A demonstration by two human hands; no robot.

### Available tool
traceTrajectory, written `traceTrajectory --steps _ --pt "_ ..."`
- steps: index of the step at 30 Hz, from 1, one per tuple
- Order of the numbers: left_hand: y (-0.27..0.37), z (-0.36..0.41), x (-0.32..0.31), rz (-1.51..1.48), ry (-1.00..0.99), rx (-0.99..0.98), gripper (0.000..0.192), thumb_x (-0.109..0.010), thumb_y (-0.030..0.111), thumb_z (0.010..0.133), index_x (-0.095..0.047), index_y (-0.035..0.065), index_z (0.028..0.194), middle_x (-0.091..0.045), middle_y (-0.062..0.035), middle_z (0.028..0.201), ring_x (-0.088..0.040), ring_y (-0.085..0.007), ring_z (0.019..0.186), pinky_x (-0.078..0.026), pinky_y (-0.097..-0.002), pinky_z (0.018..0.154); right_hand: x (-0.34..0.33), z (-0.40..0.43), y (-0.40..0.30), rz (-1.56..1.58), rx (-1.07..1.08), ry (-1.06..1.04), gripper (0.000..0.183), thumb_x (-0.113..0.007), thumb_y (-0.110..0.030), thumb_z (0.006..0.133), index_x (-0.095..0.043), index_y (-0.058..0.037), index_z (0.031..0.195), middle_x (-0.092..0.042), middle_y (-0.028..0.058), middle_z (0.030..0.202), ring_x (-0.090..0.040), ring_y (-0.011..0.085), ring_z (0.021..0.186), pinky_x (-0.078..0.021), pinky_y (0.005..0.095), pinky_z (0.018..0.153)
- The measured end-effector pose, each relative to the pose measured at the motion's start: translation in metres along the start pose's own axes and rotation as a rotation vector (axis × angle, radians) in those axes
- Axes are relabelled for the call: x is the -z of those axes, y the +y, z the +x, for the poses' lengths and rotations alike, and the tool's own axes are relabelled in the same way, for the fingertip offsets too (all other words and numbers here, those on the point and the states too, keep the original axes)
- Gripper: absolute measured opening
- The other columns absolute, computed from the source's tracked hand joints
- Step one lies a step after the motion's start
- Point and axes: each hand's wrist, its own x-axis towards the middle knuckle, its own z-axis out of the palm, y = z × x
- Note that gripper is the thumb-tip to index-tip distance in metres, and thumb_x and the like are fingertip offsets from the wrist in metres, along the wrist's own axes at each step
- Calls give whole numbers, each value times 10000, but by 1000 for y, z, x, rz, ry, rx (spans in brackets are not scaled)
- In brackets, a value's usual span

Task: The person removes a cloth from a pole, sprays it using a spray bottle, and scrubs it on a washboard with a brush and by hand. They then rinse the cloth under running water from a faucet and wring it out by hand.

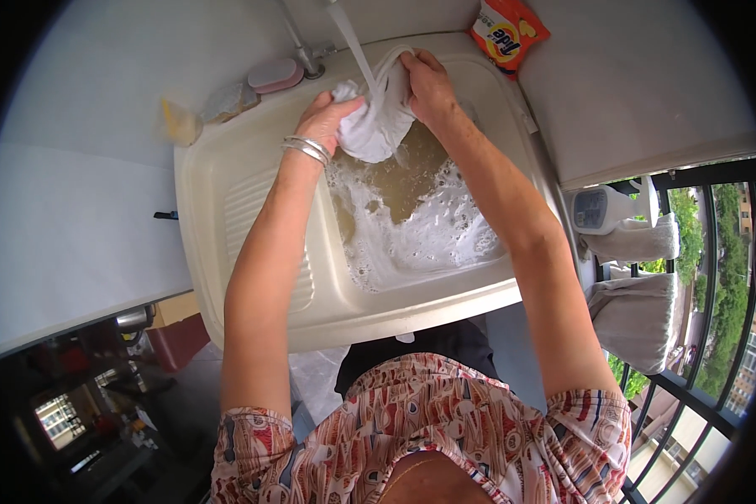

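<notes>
Between my two hands a wet white cloth (375,129) hangs beneath a stream of running water (356,47). My left hand (327,120), with silver bangles (307,149) at its wrist, grips the bunched left side of the cloth. The upper right edge is pinched in my right hand (429,85). Below the cloth, the basin of a cream laundry sink (334,296) holds murky water (409,183) topped with white suds (428,233). The sink's ribbed washboard (249,214) lies left of the basin, partly behind my left forearm.
A metal pipe (299,44) rises at the back rim. Beside it sit a pink-and-white scrubbing brush or soap case (276,75), a stone-like block (227,102) and a clear cup (181,123). An orange Tide bag (507,38) occupies the far right corner. A white spray bottle (605,208) and grey cloths (636,315) are by the railing.
</notes>
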Motion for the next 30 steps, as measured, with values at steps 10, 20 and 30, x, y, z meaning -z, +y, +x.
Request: traceTrajectory --steps 10,20,30 --pt "32 40 -4 -171 -48 -311 403 -556 -44 760 -548 54 1150 -599 -77 1020 -564 -196 970 -433 -327 862 16 -35 26 -423 -24 -501 717 -612 -86 791 -232 -38 1397 -452 130 1288 -501 219 1105 -409 305 925" --pt "-21 17 73 151 342 68 389 -543 257 878 -465 144 1242 -575 -70 1095 -532 -255 1037 -448 -430 875 16 10 53 135 -253 23 247 -530 10 822 -571 27 1066 -610 148 952 -596 223 838 -507 349 729" --pt "-152 28 177 -624 -145 -247 419 -489 430 894 -464 121 1176 -525 -104 1129 -520 -230 1041 -466 -434 814 -113 -153 86 -628 23 -701 248 -544 -120 856 -569 -57 1095 -643 98 962 -616 219 889 -488 317 775"
